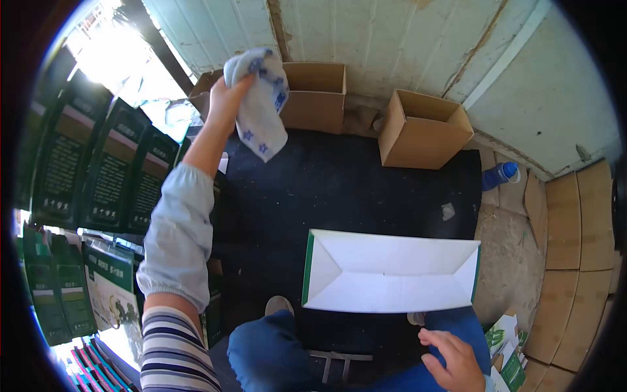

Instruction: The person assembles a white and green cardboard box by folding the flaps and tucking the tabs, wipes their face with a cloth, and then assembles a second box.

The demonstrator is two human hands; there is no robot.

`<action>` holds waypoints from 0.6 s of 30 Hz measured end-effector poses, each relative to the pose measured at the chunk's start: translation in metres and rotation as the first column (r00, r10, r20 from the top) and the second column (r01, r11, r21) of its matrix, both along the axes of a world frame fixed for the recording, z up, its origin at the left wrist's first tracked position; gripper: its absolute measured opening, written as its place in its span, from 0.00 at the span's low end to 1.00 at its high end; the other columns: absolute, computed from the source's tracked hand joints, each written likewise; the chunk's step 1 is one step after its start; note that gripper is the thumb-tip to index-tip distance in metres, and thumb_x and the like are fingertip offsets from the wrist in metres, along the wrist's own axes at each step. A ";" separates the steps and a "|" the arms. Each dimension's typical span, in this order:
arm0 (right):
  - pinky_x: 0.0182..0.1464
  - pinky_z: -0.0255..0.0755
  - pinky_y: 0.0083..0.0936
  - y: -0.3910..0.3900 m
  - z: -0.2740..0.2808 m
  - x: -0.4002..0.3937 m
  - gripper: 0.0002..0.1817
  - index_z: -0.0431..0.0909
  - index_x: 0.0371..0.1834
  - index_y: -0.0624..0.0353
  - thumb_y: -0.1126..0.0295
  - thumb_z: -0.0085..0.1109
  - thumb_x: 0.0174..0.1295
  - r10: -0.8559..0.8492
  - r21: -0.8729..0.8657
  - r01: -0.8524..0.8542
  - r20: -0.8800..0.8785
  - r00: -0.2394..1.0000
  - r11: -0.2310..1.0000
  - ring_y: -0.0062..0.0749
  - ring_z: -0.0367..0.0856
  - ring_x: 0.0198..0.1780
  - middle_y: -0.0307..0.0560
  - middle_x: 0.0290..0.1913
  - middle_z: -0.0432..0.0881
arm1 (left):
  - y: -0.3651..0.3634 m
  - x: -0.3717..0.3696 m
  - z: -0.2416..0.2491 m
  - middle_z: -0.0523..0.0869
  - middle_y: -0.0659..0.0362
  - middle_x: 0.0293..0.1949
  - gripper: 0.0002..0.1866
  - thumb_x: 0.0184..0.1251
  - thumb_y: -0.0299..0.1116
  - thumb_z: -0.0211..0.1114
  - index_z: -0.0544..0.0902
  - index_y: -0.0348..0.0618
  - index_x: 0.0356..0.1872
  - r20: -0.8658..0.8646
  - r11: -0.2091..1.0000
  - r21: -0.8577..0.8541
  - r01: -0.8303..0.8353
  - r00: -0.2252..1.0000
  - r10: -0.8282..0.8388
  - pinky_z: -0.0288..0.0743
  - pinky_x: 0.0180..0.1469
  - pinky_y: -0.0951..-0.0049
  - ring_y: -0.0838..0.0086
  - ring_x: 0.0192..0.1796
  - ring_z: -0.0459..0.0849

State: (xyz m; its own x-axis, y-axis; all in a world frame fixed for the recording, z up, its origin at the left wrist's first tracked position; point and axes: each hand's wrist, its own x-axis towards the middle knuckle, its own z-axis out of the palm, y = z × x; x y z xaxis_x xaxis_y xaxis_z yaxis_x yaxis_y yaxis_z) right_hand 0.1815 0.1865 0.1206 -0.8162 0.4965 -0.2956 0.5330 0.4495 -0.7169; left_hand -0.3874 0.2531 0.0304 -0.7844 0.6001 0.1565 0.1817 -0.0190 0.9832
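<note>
My left hand (227, 101) reaches far forward, closed on a white cloth (262, 124) with blue stars. The cloth hangs down from the fingers above the far left part of the black surface (326, 176). Closer to me lies an open box (385, 284) with a white inside and green outer sides, and nothing shows in it. Over my right thigh, just below the box's near right corner, my right hand (450, 360) is held with the thumb and fingers apart. It holds nothing and does not touch the box.
Two brown cartons (428, 134) (317, 104) stand open along the far wall. A blue bottle (499, 175) is beyond the right edge of the black surface. Stacked green boxes (108, 157) rise at left, and brown cartons (565, 261) line the right.
</note>
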 end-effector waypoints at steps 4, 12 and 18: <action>0.51 0.74 0.35 0.007 -0.004 -0.014 0.21 0.71 0.60 0.65 0.74 0.56 0.63 -0.006 0.045 0.005 0.020 1.000 0.999 0.50 0.80 0.49 0.58 0.51 0.79 | 0.074 -0.095 -0.041 0.81 0.44 0.49 0.31 0.51 0.44 0.73 0.77 0.33 0.53 -0.163 0.886 -0.338 -0.316 0.947 0.276 0.77 0.52 0.64 0.61 0.50 0.83; 0.55 0.71 0.38 0.017 -0.008 -0.022 0.22 0.71 0.59 0.66 0.72 0.56 0.62 0.020 0.043 -0.026 0.151 0.988 0.999 0.53 0.77 0.52 0.58 0.53 0.78 | 0.108 -0.064 -0.156 0.58 0.44 0.71 0.38 0.58 0.54 0.62 0.65 0.53 0.69 -0.540 0.597 -0.725 -0.345 0.822 -0.181 0.60 0.68 0.54 0.48 0.71 0.61; 0.53 0.72 0.37 0.015 -0.007 -0.019 0.22 0.72 0.58 0.66 0.73 0.58 0.59 0.075 0.094 -0.084 0.097 0.992 0.992 0.51 0.78 0.51 0.58 0.52 0.78 | 0.069 -0.047 -0.126 0.66 0.45 0.67 0.31 0.61 0.50 0.62 0.71 0.48 0.64 -0.707 0.751 -0.510 -0.419 0.702 -0.087 0.64 0.65 0.54 0.50 0.68 0.65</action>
